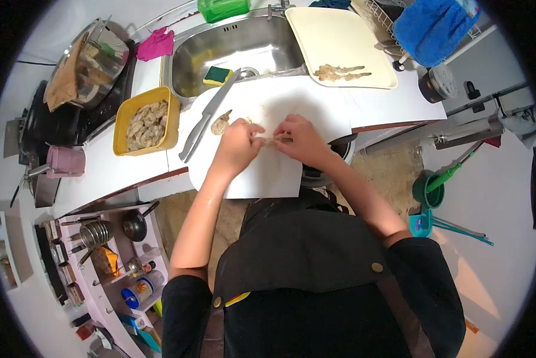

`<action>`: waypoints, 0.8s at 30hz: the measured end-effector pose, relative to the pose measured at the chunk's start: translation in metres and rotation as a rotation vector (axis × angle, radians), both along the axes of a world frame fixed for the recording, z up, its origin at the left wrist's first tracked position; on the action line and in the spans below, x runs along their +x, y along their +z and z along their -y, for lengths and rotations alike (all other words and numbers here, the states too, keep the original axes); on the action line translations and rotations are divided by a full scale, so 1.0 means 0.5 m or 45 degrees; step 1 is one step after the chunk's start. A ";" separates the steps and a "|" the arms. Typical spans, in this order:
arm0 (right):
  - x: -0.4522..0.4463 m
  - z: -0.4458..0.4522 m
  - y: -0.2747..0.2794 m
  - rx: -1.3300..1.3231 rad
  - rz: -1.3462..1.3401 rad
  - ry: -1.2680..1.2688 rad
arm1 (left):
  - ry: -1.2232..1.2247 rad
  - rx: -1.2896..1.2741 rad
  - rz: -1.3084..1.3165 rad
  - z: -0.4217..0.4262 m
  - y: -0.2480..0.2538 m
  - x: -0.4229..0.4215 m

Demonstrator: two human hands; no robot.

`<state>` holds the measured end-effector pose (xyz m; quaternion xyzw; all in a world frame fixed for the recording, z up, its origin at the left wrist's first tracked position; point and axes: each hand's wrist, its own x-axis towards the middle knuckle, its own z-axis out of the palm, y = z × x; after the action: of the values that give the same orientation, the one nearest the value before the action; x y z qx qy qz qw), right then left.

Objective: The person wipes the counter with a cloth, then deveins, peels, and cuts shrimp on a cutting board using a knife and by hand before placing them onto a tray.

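Over the white cutting board (250, 179), my left hand (238, 144) and my right hand (305, 141) come close together, fingers pinched on a small shrimp (268, 142). The fingers cover much of it. Left of my left hand lies another shrimp (220, 123) on the board. Beside that is a large knife (206, 117), its handle toward me and its blade tip at the sink. A yellow tub (122, 126) of grey shrimp (146, 124) stands further left. On the cream tray (333, 39) at the back right, several stretched-out shrimp (341, 73) lie side by side.
Behind the board is a steel sink (187, 51) with a yellow-green sponge (217, 75) at its near edge. A pink cup (66, 161) and a stove with a lidded pot (94, 65) are at left. A dark jar (438, 83) stands at the counter's right end.
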<state>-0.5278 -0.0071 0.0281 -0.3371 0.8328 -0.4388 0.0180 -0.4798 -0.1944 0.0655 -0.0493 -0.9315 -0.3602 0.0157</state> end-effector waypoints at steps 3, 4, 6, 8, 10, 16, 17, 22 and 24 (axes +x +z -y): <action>0.020 0.012 -0.003 -0.115 -0.079 0.004 | -0.053 0.007 0.191 0.015 0.018 0.003; 0.027 0.020 -0.005 -0.146 -0.107 0.008 | -0.073 -0.015 0.195 0.018 0.017 0.003; 0.039 0.033 -0.002 -0.119 -0.094 0.005 | -0.063 0.025 0.126 0.015 0.012 0.015; 0.045 0.042 -0.003 -0.113 -0.091 0.005 | -0.040 0.025 0.065 0.008 0.010 0.027; 0.049 0.047 -0.007 -0.123 -0.100 0.012 | -0.001 -0.009 0.011 0.000 0.013 0.035; 0.043 0.065 -0.014 -0.058 -0.227 -0.005 | 0.015 -0.148 -0.149 -0.008 -0.006 0.042; 0.041 0.067 -0.015 -0.051 -0.244 0.001 | 0.014 -0.154 -0.146 -0.006 -0.009 0.041; 0.027 0.072 -0.018 0.002 -0.275 0.039 | -0.098 -0.139 -0.174 0.015 -0.016 0.024; 0.022 0.069 -0.012 0.048 -0.234 0.078 | -0.186 -0.035 -0.103 0.037 -0.009 0.023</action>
<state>-0.5167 -0.0418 0.0221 -0.4009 0.8283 -0.3896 -0.0389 -0.4682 -0.2128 0.0613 -0.1316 -0.9288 -0.3454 0.0263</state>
